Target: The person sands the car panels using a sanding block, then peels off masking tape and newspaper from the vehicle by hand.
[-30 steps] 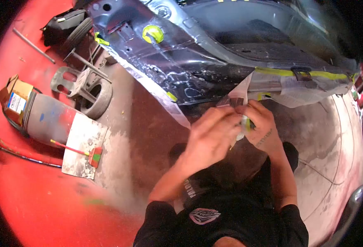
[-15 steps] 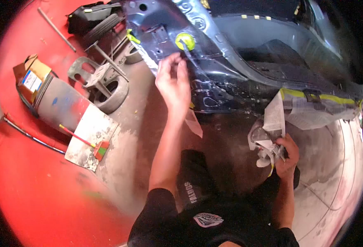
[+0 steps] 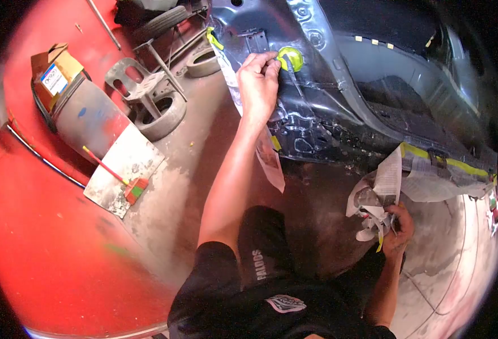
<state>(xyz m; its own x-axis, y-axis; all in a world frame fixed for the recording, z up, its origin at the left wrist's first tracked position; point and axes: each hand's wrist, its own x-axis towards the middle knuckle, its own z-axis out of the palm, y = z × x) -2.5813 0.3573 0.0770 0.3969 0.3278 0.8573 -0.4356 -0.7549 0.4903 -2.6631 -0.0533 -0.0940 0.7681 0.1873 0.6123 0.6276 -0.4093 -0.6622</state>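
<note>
Clutching paper (image 3: 367,211) with right hand (image 3: 400,227), left hand (image 3: 258,85) at yellow tape (image 3: 295,59), its grip unclear

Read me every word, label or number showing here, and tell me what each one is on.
"ALDOS", first letter unclear: trouser leg.
Box label: too blurred to read.
Shirt logo: too blurred to read.
Paper in the right hand: any print is too small to read.
</note>
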